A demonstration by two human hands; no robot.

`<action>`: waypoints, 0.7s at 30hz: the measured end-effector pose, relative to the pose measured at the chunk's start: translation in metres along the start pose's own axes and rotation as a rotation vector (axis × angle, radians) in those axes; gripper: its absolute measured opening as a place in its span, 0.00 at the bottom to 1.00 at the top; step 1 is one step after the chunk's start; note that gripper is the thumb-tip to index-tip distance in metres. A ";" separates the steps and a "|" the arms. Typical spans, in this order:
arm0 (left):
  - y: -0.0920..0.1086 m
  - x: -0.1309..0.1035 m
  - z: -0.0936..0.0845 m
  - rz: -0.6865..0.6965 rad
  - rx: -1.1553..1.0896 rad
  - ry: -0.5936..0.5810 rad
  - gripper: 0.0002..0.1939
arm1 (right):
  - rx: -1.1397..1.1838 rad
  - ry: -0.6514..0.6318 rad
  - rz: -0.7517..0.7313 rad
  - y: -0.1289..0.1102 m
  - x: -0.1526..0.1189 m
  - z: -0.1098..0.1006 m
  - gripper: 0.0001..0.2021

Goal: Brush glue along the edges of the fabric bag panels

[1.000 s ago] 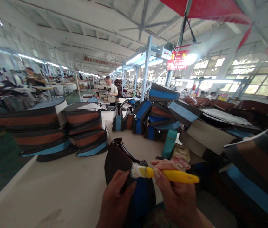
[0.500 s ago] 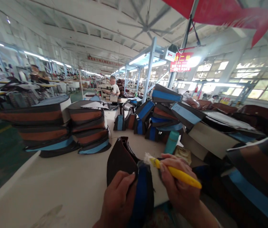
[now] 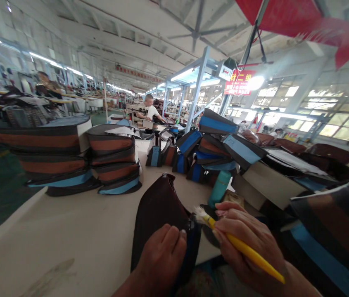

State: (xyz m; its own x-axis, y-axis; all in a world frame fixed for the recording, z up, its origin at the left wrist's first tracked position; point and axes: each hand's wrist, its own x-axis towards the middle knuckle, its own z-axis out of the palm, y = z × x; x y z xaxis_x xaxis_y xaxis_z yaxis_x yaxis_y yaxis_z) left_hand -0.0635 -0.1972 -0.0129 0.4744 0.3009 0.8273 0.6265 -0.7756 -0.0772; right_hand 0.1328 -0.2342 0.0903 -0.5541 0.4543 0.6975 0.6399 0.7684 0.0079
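Observation:
A dark brown bag piece (image 3: 155, 210) with a blue strip along its side stands tilted in front of me on the pale table. My left hand (image 3: 162, 255) is closed on its near part, fingers curled over the edge; the thumb is mostly out of sight. In my right hand (image 3: 251, 231) is a yellow-handled brush (image 3: 248, 253), gripped like a pen. Its pale bristles are at the piece's upper right edge; whether they touch it I cannot tell. Just beyond the right hand, a dark round object lies partly hidden on the table.
Striped bag pieces are stacked at the left (image 3: 53, 142) and in a heap (image 3: 214, 144) at the back right. A teal bottle (image 3: 219, 189) stands beyond my right hand. More pieces (image 3: 332, 231) crowd the right side. A co-worker (image 3: 151, 109) is farther back.
My left hand has curled over the piece, which has turned to show more of its dark face and less blue. The brush has moved slightly down and right, its handle pointing lower.

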 end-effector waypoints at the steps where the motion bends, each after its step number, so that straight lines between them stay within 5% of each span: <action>1: 0.000 0.000 0.001 0.003 0.005 0.004 0.06 | 0.012 0.006 -0.019 -0.001 0.000 0.000 0.08; 5: -0.001 0.001 0.001 0.036 0.018 0.005 0.08 | 0.016 -0.121 -0.045 -0.002 -0.001 0.007 0.05; 10: -0.008 -0.003 -0.003 0.106 0.019 -0.022 0.06 | 0.033 0.020 0.050 -0.003 0.001 0.008 0.05; 15: -0.017 -0.002 -0.018 0.194 -0.041 -0.091 0.08 | 0.046 -0.029 0.031 -0.005 0.006 0.013 0.06; 21: -0.051 -0.004 -0.037 0.166 -0.031 0.033 0.10 | 0.186 0.352 0.370 -0.006 -0.009 0.001 0.05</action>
State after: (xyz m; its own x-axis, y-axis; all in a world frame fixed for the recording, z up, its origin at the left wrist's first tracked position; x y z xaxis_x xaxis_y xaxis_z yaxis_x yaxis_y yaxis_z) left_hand -0.1204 -0.1789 0.0085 0.5492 0.1491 0.8223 0.5214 -0.8301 -0.1977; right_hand 0.1334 -0.2423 0.0838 -0.0774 0.5556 0.8278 0.6354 0.6673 -0.3885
